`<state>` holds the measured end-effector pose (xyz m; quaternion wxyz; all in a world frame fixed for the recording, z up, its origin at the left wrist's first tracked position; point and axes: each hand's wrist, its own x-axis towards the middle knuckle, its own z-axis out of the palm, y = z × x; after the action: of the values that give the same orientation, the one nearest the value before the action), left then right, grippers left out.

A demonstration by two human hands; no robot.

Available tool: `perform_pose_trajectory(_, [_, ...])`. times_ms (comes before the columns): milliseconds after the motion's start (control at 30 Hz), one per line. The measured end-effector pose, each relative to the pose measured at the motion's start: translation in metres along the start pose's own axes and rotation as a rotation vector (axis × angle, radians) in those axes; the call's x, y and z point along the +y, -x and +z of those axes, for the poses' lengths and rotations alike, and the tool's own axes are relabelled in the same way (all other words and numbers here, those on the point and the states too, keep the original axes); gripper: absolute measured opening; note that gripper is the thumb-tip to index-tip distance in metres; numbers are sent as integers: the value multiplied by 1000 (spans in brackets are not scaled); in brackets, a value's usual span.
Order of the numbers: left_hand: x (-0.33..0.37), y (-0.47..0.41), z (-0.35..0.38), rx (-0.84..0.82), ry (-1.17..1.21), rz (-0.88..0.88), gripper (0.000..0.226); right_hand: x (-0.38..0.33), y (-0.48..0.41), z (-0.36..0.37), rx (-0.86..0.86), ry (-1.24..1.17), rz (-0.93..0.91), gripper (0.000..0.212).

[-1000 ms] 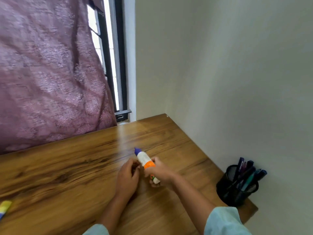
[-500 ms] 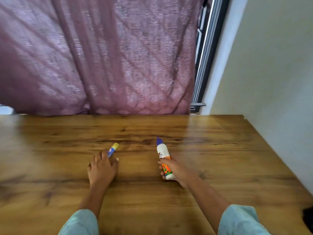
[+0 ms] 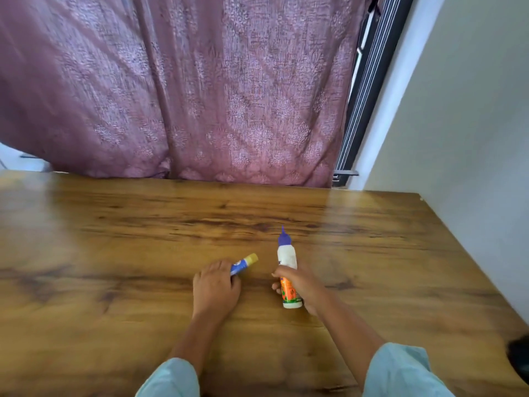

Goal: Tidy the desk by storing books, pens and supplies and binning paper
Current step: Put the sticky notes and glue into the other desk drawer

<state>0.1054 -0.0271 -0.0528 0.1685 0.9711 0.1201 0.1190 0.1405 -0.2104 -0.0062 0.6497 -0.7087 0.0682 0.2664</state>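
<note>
Both hands mid-desk on brown wood-grain desk (image 3: 114, 282): left hand (image 3: 215, 287) fingers curled round blue-yellow glue stick (image 3: 244, 263), right hand (image 3: 300, 285) grasping white purple-capped glue bottle (image 3: 287, 257), well off every edge.

Lower end of glue stick (image 3: 243, 263) under left hand (image 3: 216, 287) — dark shape (image 3: 519, 358) half past the right edge.

The desk (image 3: 114, 282) is wood-grained, smooth and lightly glossy. At twelve o'clock hangs a curtain (image 3: 200, 96) of coarse woven cloth with a raised-looking pattern. The glue bottle (image 3: 287, 255), and the glue stick (image 3: 243, 263) at its nine o'clock, look like smooth plastic. The three-o'clock wall (image 3: 463, 124) is matt.
</note>
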Motion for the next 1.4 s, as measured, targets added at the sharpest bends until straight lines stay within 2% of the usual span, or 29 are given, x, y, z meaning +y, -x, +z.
perform_pose_trajectory(133, [-2,21,-6,24,6,54,35,9,28,1,19,-6,1,12])
perform_pose_trajectory(267, [0,51,-25,-61,-85,-21,50,24,63,9,41,68,8,22])
perform_pose_trajectory(433, [-8,103,-44,-100,-26,-8,49,50,112,25,74,100,9,25])
perform_pose_trajectory(500, [-15,131,-52,-110,126,-26,42,62,130,38,92,126,-12,23])
perform_pose_trajectory(633, [-38,176,-69,-103,685,-191,19,97,159,81,176,200,-116,22])
perform_pose_trajectory(767, [-71,224,-94,-126,909,-322,19,126,196,139,80,193,-125,15])
perform_pose_trajectory(1033, [-177,305,-143,-71,674,-592,9,143,239,240,-110,-40,-73,23])
perform_pose_trajectory(1133, [-216,326,-162,-34,561,-625,6,143,251,279,-170,-67,-55,24])
perform_pose_trajectory(1300, [-294,364,-194,-56,389,-573,4,150,265,361,-121,-28,-52,33])
perform_pose_trajectory(1400, [-348,385,-214,-170,212,-453,20,160,276,408,-23,-89,-29,31])
